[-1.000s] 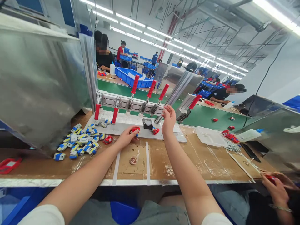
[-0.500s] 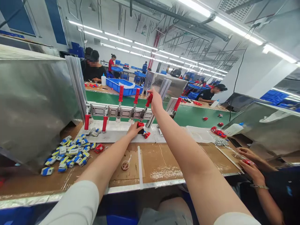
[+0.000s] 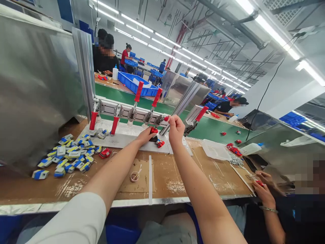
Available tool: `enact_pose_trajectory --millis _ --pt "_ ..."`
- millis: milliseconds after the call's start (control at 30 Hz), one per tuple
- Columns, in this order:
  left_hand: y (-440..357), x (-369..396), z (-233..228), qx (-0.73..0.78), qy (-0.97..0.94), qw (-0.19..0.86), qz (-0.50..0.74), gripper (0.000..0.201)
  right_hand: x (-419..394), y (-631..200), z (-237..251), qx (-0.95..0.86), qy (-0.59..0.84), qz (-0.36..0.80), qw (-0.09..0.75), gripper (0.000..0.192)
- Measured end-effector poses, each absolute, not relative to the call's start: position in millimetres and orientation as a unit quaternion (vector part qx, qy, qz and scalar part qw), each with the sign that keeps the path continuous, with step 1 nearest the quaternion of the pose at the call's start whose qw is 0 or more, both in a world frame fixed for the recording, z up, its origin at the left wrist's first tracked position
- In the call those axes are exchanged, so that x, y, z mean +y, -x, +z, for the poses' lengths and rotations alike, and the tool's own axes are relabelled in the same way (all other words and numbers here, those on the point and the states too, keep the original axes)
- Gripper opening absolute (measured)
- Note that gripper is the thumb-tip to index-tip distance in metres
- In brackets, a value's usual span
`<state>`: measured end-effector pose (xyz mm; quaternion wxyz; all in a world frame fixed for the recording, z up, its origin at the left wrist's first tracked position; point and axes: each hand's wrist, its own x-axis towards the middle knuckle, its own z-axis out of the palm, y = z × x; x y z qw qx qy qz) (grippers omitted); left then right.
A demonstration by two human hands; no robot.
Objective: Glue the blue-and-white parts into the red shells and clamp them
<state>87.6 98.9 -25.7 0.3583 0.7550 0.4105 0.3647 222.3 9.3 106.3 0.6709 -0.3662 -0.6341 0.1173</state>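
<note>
So the right hand [image 3: 175, 128] is wrapped around the red grip of a clamp lever [image 3: 166, 118], fingers curled shut on it, at the far edge of the surface [image 3: 177, 176]. The left hand [image 3: 146, 135] is pinching a small red plastic piece [image 3: 153, 130] and holding it on the white plate [image 3: 127, 140] right under that clamp. That piece looks light and hard, moulded plastic, probably a bit slick, so I'd hold it by the sides with fingertips like it's held now. The lever looks like stiff steel with a rubbery sleeve, so the sleeve is the spot to grab. Another red piece [image 3: 160, 143] sits just beside it on the plate. To the left there's a pile of blue, white and yellow blocks [image 3: 71, 156], boxy and shiny. The surface itself is scuffed brown cardboard with tape strips. A co-worker's hands [image 3: 264, 189] are busy on the near right.
</note>
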Motion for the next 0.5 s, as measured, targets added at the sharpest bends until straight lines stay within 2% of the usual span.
enact_pose_trajectory --millis 300,500 --pt "-87 98 -25 0.403 -0.765 0.355 0.356 0.038 -3 -233 33 -0.76 0.33 -0.058 0.557 0.017" --pt "-88 99 -27 0.402 -0.772 0.348 0.348 0.041 -3 -237 37 -0.771 0.339 -0.092 0.531 0.017"
